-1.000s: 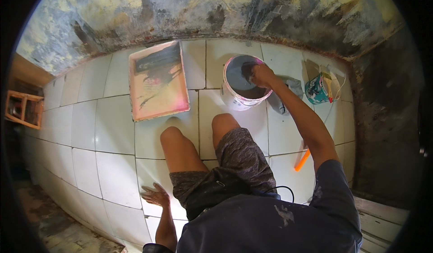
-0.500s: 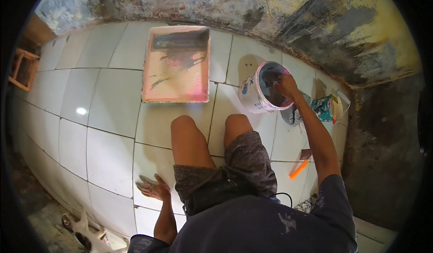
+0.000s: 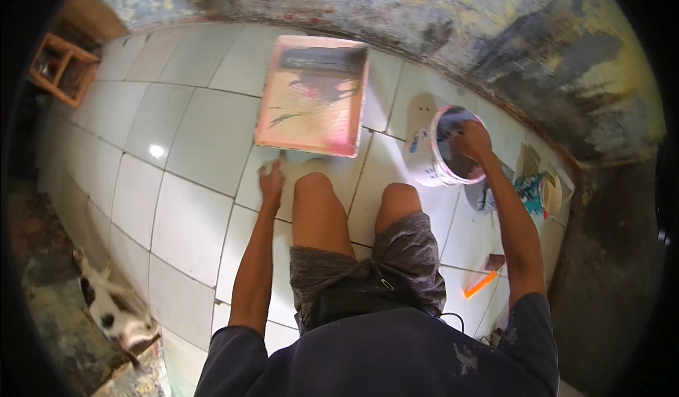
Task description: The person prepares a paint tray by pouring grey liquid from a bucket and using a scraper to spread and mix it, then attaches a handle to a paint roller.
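My right hand (image 3: 472, 139) reaches into a white paint bucket (image 3: 422, 158) that leans toward me, with grey paint inside. Its fingertips are lost against the dark inside, so what they hold cannot be made out. Just short of the near edge of a shallow pinkish paint tray (image 3: 311, 125), my left hand (image 3: 271, 178) hovers with nothing visible in it; its fingers look slightly apart, though a little blurred. Dark grey paint lies in the tray's far end, with streaks down its slope.
An orange-handled scraper (image 3: 481, 284) lies on the tiles at right. Behind the bucket stands a torn teal packet (image 3: 530, 193). A patchy painted wall (image 3: 453, 22) runs along the back. A black-and-white cat (image 3: 113, 312) is at lower left, a wooden frame (image 3: 64, 72) at far left.
My left hand has lifted off the floor beside my thigh and moved forward to the tray's near edge. My right hand stays in the bucket. The view has shifted left, and the cat has shifted its pose.
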The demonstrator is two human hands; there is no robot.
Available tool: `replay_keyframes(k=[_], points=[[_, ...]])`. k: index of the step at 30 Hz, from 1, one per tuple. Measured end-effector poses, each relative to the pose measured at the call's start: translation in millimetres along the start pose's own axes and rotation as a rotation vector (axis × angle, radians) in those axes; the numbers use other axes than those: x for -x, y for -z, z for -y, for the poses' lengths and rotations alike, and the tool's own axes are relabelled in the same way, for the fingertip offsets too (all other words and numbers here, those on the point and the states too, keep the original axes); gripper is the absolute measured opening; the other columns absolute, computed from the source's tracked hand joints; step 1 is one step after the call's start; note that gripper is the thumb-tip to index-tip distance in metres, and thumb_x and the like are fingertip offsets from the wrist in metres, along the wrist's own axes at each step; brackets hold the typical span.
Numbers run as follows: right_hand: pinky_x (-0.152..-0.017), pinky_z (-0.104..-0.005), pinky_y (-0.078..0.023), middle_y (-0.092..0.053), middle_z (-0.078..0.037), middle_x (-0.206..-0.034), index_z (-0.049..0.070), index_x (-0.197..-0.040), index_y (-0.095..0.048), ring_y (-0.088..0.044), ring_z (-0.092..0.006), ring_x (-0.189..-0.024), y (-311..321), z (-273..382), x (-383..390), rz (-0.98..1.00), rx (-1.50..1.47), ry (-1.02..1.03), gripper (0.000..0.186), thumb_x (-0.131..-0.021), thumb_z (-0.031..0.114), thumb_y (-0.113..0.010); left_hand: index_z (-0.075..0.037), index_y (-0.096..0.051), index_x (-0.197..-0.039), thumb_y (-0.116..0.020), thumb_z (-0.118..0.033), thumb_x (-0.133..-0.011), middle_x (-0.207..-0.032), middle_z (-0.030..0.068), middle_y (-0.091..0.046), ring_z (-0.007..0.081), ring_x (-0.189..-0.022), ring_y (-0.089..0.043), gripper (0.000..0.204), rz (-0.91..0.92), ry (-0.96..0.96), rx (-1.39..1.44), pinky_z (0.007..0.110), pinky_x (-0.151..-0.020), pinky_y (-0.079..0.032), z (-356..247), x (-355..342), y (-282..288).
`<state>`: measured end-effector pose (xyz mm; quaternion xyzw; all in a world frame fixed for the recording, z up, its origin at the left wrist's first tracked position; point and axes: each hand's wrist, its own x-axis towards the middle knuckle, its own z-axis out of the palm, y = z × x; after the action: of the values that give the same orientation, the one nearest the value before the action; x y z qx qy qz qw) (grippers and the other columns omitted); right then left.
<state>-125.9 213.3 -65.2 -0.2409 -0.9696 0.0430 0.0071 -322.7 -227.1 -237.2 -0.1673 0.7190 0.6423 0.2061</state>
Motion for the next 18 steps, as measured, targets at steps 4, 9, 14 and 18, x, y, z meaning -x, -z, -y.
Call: replay_keyframes(k=[4,9,14,18], points=[[-0.073,-0.0455,-0.048,-0.063,-0.022,-0.081,-0.001,-0.074,-0.065,-0.061,-0.0387,-0.078,4,-6,15,0.189,0.034,0.07,0.029,-0.073,0.028,-0.06,0.007,-0.029,-0.125,-0.067,-0.024,-0.075,-0.095,0.0167,-0.058,0.0194,-0.076,-0.06,0.07,-0.105,-0.206,-0.106,0.03,-0.06,-0.05,-24,-17,-35],[-0.071,-0.046,-0.048,-0.062,-0.023,-0.081,-0.001,-0.076,-0.065,-0.061,-0.039,-0.077,17,5,40,0.302,-0.071,-0.01,0.023,-0.069,0.022,-0.061,0.014,-0.031,-0.118,-0.063,-0.009,-0.071,-0.085,0.0193,-0.06,0.0227,-0.068,-0.062,0.061,-0.042,-0.105,-0.081,0.034,-0.057,-0.052,-37,-13,-58],[-0.072,-0.0455,-0.048,-0.062,-0.023,-0.081,-0.001,-0.08,-0.065,-0.061,-0.0382,-0.077,16,2,16,-0.062,-0.175,0.052,0.024,-0.069,0.021,-0.062,0.014,-0.037,-0.116,-0.063,-0.01,-0.071,-0.076,0.0165,-0.061,0.0228,-0.059,-0.061,0.057,-0.008,-0.181,-0.096,0.035,-0.056,-0.051,-40,-32,-48],[-0.074,-0.0437,-0.049,-0.063,-0.022,-0.081,0.0,-0.079,-0.065,-0.062,-0.0372,-0.078,18,-3,-3,0.056,-0.026,-0.056,0.023,-0.07,0.02,-0.061,0.012,-0.034,-0.121,-0.063,-0.01,-0.071,-0.079,0.0136,-0.061,0.0184,-0.065,-0.059,0.062,0.051,-0.253,-0.135,0.032,-0.058,-0.051,-33,-48,-18]])
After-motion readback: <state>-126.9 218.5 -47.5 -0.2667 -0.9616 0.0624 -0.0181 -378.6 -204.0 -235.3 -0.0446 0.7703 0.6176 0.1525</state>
